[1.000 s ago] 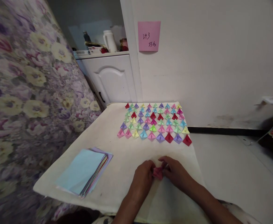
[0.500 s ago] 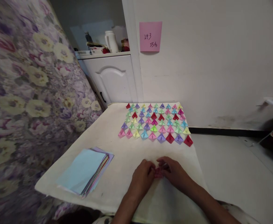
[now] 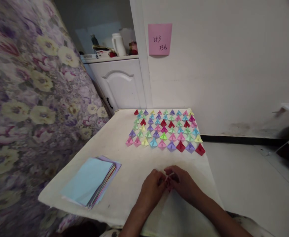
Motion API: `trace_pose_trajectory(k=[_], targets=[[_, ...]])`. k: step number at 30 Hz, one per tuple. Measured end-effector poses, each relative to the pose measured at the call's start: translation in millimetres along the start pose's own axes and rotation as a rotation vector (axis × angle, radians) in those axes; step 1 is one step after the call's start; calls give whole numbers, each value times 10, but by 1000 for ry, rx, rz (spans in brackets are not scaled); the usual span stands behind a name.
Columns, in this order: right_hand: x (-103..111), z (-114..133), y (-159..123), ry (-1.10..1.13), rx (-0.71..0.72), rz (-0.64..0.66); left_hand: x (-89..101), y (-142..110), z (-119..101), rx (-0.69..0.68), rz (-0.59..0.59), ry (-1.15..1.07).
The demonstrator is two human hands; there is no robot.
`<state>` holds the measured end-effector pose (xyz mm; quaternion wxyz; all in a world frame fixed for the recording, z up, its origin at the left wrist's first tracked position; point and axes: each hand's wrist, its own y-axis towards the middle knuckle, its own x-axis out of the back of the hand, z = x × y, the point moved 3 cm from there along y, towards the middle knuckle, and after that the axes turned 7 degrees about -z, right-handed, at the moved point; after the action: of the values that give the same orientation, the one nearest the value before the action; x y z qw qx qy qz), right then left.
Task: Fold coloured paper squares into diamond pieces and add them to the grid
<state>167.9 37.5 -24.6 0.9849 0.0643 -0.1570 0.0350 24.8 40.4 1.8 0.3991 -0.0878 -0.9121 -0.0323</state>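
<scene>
Near the front of the table, a small pink folded paper (image 3: 169, 186) is pinched between my two hands. My left hand (image 3: 154, 184) has thumb and fingers closed on its left side. My right hand (image 3: 180, 179) grips it from the right, fingertips meeting those of the left. Fingers cover most of the paper, so its exact shape is hard to make out. Beyond my hands, several rows of small folded paper pieces (image 3: 162, 144) in red, pink, purple, blue, green and yellow lie on the table. To the left rests a stack of coloured paper sheets (image 3: 90, 181), light blue on top.
The table (image 3: 124, 194) has a cream cover. A floral curtain (image 3: 40, 115) hangs along the left. Behind stand a white cabinet (image 3: 121, 85) and a shelf with a white jug (image 3: 119, 44). A pink note (image 3: 160, 39) is stuck to the wall. White flooring (image 3: 248, 177) lies to the right.
My hands have drawn slightly closer together. The pink paper has turned between my fingers and now shows less, with a part pointing down.
</scene>
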Motion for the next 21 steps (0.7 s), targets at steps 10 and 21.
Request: trace_pose_trajectory(k=[10, 21], targets=[[56, 157, 69, 19, -10, -49, -8, -29, -107, 100, 25, -306], [112, 260, 81, -26, -14, -91, 89, -57, -225, 48, -2, -272]])
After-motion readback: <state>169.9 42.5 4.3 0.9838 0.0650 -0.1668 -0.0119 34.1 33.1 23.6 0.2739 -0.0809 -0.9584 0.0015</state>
